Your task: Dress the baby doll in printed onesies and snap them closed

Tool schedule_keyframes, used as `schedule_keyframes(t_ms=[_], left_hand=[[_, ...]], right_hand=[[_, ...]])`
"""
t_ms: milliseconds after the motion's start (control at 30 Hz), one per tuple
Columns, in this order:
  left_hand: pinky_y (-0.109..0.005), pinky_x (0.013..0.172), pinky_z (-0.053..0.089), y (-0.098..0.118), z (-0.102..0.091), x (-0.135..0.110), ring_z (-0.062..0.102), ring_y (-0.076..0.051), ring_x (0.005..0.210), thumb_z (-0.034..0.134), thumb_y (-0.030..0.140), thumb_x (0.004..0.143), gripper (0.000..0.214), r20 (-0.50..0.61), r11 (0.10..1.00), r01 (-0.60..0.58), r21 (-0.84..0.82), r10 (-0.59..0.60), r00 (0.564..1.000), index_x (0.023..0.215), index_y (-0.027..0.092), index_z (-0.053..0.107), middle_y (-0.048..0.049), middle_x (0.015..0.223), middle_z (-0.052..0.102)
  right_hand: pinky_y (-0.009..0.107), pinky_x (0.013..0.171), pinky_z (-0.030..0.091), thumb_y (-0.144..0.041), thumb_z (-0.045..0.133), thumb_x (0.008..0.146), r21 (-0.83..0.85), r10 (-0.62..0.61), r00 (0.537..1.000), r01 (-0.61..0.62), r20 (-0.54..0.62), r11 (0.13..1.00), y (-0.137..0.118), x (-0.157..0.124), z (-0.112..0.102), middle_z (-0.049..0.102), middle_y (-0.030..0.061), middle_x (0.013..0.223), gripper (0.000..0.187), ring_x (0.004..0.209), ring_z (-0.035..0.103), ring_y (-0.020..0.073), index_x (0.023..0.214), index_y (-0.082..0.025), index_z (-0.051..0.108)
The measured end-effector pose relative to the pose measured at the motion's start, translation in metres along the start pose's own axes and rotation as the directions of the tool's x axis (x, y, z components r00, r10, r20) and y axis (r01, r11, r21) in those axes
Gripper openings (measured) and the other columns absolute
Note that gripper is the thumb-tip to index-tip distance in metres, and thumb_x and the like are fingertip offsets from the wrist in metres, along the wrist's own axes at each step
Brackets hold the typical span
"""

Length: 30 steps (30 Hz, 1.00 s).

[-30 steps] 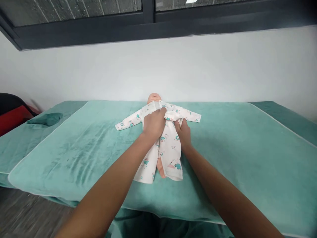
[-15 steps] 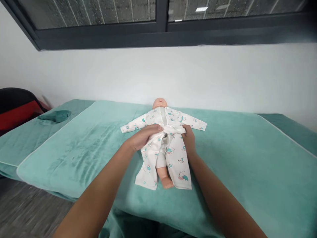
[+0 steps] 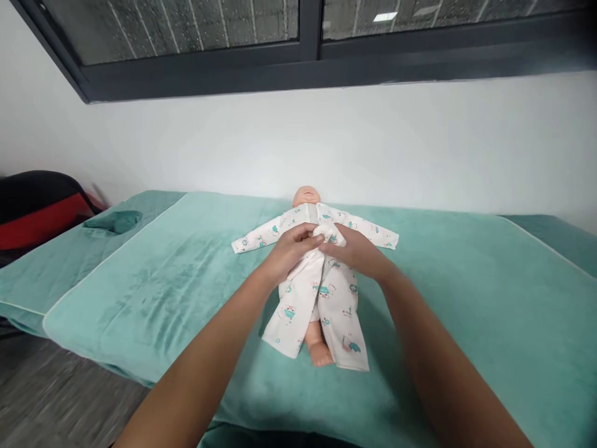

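Observation:
A baby doll [image 3: 306, 195] lies on its back on the green bed, its head toward the wall. It wears a white printed top [image 3: 262, 234] with both sleeves spread out. White printed baby pants [image 3: 342, 320] lie over its lower body, and one bare foot shows between the legs of the cloth. My left hand [image 3: 293, 249] is closed on the bunched waist of the pants at the doll's belly. My right hand [image 3: 357, 249] grips the same bunched waist from the other side, close to the left. The fingertips nearly meet, and the folds partly hide what lies beneath.
The green padded bed cover [image 3: 466, 311] spreads out to both sides. At the left end there is a face hole [image 3: 114, 222] in the bed, with a black and red object [image 3: 41, 214] beyond it. A white wall and a dark-framed window [image 3: 310, 56] stand behind.
Both hands have moved inward, drawing the waist of the pants together at the middle. My right hand has turned from the side to over the belly. The view has shifted slightly.

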<state>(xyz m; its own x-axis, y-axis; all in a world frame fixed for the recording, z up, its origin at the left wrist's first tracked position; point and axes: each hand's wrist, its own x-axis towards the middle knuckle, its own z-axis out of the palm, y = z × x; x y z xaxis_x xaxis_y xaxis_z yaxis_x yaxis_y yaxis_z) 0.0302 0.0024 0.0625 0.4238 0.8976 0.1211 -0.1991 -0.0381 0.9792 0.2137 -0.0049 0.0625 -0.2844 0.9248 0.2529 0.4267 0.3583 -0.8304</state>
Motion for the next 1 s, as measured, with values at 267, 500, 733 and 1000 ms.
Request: schedule_keyframes(t_ms=[267,500,733,1000], left_hand=[[-0.025,0.075,0.041,0.004,-0.023,-0.004,0.057,-0.017,0.087,0.069,0.048,0.079,0.036,0.01,0.946,0.094,0.31,-0.102,0.995,0.1,0.019,0.068,-0.0021,0.095,0.065],[-0.023,0.069,0.042,-0.009,-0.028,-0.017,0.06,-0.014,0.077,0.078,0.039,0.07,0.035,-0.096,0.99,0.142,0.005,-0.141,0.985,0.093,0.018,0.063,-0.0007,0.088,0.065],[-0.025,0.072,0.045,-0.012,0.002,-0.008,0.059,-0.013,0.075,0.08,0.035,0.067,0.036,-0.314,0.994,0.014,-0.105,-0.046,0.948,0.095,0.019,0.062,0.0005,0.087,0.064],[-0.024,0.068,0.043,-0.011,-0.006,-0.009,0.056,-0.013,0.074,0.075,0.04,0.072,0.033,-0.321,0.995,0.041,-0.086,-0.067,0.945,0.093,0.018,0.062,0.0003,0.083,0.062]], right_hand=[[0.029,0.067,0.047,-0.037,0.074,0.071,0.548,0.196,0.98,-0.188,0.045,0.815,0.031,0.016,0.01,0.069,-0.0002,0.076,0.023,0.072,0.063,0.018,0.085,-0.02,0.067],[0.031,0.071,0.05,-0.038,0.074,0.071,0.601,0.233,0.966,-0.251,0.109,0.759,0.025,0.015,0.021,0.071,0.0012,0.077,0.025,0.076,0.066,0.0208,0.088,-0.021,0.066],[0.037,0.087,0.05,-0.04,0.078,0.072,0.45,0.03,0.989,-0.092,0.144,0.888,0.01,0.007,0.022,0.07,0.0044,0.111,0.048,0.103,0.064,0.0255,0.113,-0.021,0.063],[0.038,0.087,0.051,-0.034,0.074,0.075,0.356,0.005,0.966,-0.1,0.26,0.929,0.007,0.005,0.014,0.069,0.0037,0.111,0.053,0.101,0.064,0.0246,0.125,-0.023,0.061]])
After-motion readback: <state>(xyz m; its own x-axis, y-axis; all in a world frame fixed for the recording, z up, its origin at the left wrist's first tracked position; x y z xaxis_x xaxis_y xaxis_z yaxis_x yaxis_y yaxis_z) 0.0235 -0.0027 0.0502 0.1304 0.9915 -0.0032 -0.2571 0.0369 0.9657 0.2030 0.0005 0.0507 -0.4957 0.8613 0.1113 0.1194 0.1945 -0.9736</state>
